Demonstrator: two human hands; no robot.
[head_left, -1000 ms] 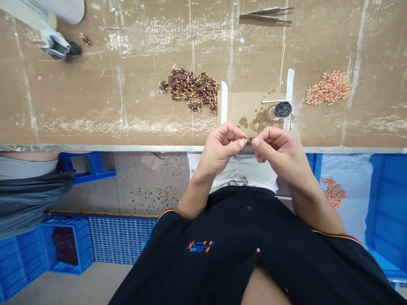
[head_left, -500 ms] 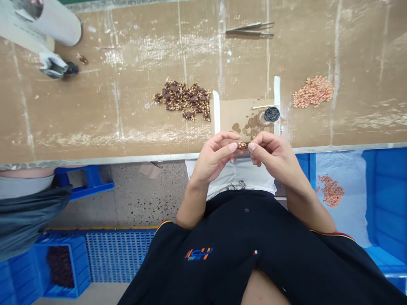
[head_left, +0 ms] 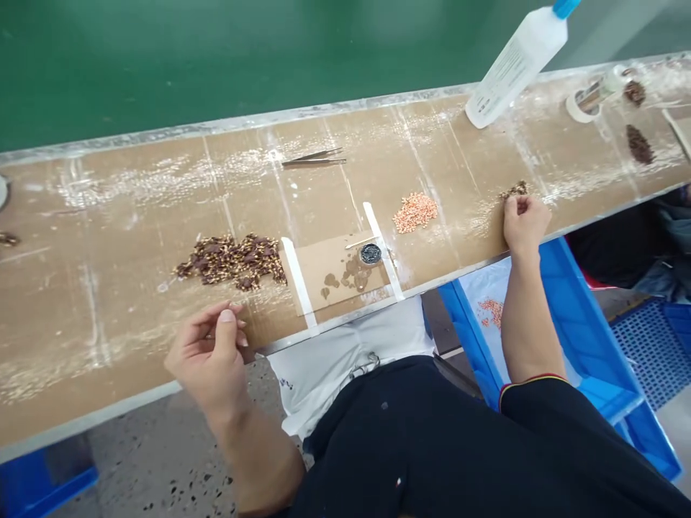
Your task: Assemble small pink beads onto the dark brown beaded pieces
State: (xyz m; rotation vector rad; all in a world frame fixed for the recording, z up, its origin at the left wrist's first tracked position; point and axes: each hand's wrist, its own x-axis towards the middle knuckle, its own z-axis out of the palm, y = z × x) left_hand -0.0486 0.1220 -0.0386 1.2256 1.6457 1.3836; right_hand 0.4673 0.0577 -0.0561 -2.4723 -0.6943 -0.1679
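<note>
At the right, my right hand rests by the table's front edge. Its fingers are curled together against a small cluster of brown-and-gold parts, and its fingertips are hidden. My left hand hovers over the front edge at the left, palm inward, fingers loosely bent and thumb apart, with nothing visible in it. Just beyond it lies a larger pile of dark brown and gold small parts. Between the hands are a cardboard work sheet with stains, a small round pot of black stuff and a cotton swab.
Orange small pieces lie in a heap right of the sheet. Tweezers lie farther back. A white bottle with a blue cap stands at the back right. A blue crate sits below the table's edge.
My hands have parted from the small brown-and-gold piece they held together. The right went far right to the small cluster, the left moved left. The view has turned right.
</note>
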